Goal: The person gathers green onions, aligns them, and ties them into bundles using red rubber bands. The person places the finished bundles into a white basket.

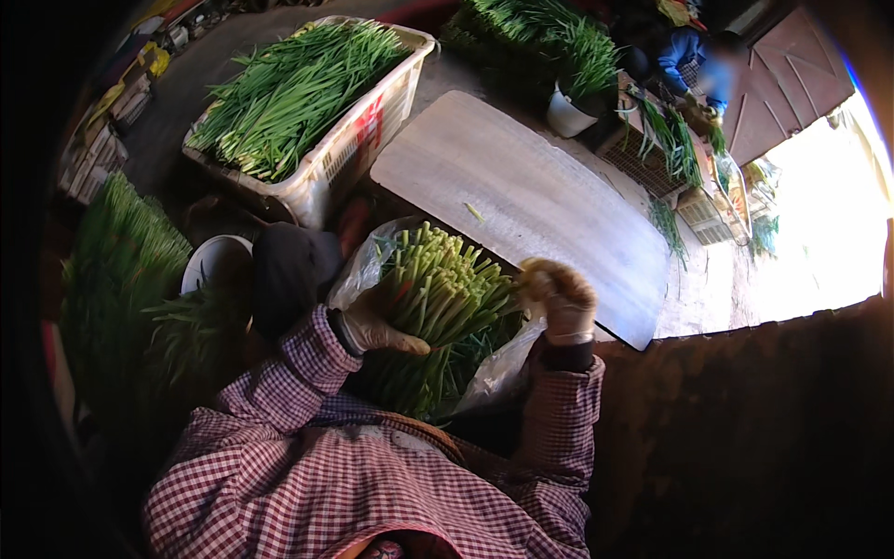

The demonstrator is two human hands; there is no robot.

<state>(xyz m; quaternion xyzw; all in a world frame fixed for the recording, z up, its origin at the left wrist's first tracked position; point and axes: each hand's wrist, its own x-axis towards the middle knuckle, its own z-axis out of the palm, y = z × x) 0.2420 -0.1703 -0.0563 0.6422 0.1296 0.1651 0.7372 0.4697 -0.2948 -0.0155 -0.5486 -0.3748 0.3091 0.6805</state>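
Stalks point(447, 279) crowd the centre of the frame in a thick bundle, their blunt, pale yellow-green ends turned upward like a bristly brush, smooth and round, with darker leafy green below them. My left grip point(382, 326), in a whitish, creased glove, grasps the bundle from its left side, the thumb laid across the front. My right grip point(563, 298), in a yellowish, stained glove, is curled at the bundle's right edge; I cannot tell whether its fingers pinch a stalk. A thin, crinkled clear plastic bag point(503, 373) shows on both sides of the bundle. My sleeves point(317, 359) are woven cloth in small dark-red and white checks.

Just beyond, right of centre, the bench point(540, 200) spreads flat and greyish, streaked, with rounded corners and one short green scrap point(474, 212) on it. In the upper left, a white plastic crate point(312, 196) with slotted walls and a red mark holds long, slender leaves point(298, 93). A feathery green heap point(121, 270) fills the left of the frame, beside a round white bucket point(223, 244). In the upper right, a co-worker's blue sleeve point(684, 51) shows near a ribbed brown panel point(787, 88).
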